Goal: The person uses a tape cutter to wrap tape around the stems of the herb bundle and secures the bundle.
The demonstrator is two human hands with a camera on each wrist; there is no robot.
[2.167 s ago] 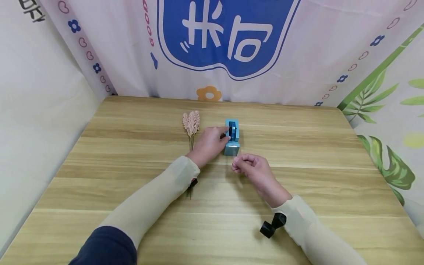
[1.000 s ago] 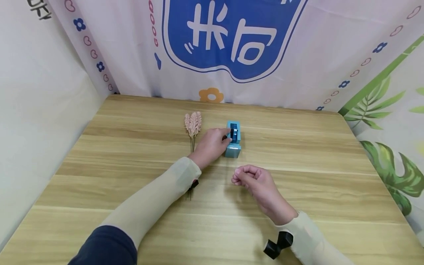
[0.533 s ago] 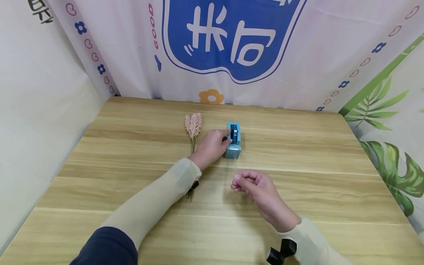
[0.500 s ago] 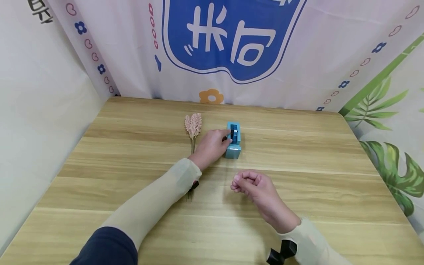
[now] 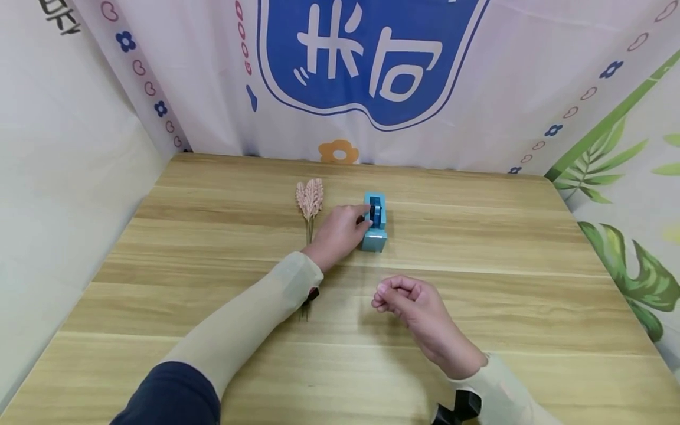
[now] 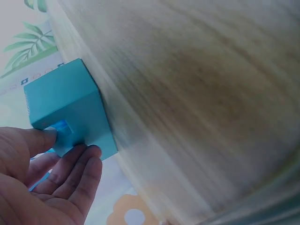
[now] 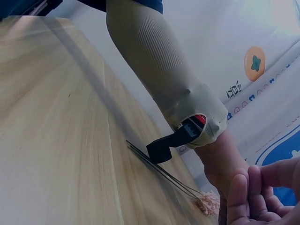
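A blue tape dispenser (image 5: 374,241) stands toward the back of the table, right of centre. My left hand (image 5: 340,231) grips it from the left side, with thumb and fingers at the roll opening. In the left wrist view the thumb presses near the slot of the dispenser (image 6: 65,96), and the other fingers lie along its side. My right hand (image 5: 419,316) is nearer to me, thumb and forefinger pinched together. A clear strip of tape, hardly visible, appears to run from the dispenser to those fingertips. In the right wrist view the right hand's fingers (image 7: 239,192) are curled.
Pink flower stems (image 5: 310,199) lie on the wooden table (image 5: 212,242) left of the dispenser, partly under my left forearm (image 5: 249,313). A printed curtain (image 5: 212,77) hangs along the back edge. Black wrist cameras (image 5: 467,406) stick out from the sleeves.
My right hand has drawn back from the dispenser toward me, thumb and forefinger still pinched, and slowed over the last half second. My left hand has stayed on the dispenser.
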